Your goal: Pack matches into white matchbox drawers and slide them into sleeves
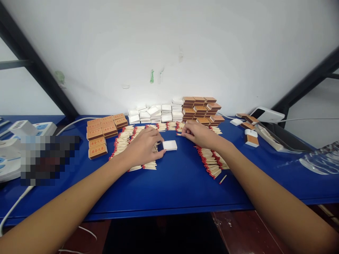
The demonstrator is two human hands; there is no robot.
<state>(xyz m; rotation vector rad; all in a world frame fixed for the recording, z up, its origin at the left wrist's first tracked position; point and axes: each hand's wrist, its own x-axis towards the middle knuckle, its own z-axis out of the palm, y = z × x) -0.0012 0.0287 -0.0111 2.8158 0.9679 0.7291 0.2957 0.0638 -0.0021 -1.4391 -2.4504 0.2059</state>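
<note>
A white matchbox tray point(170, 145) lies on the blue table. My left hand point(145, 146) curves around its left end, with thumb and index finger at the corners. To the right and a little farther back, my right hand point(197, 134) is closed in a pinch. A match point(179, 134) pokes out from its fingertips, red head to the left. Rows of loose matches point(123, 141) run under and beside my left hand. More matches point(209, 160) lie below my right wrist, with a single match point(222, 179) apart from them.
White trays point(155, 112) and brown matchbox sleeves point(200, 110) are stacked against the wall. Orange-topped matchboxes point(102, 130) stand at the left. A power strip point(39, 130) is far left. At the right are a white device point(267, 114) and some boxes point(251, 140).
</note>
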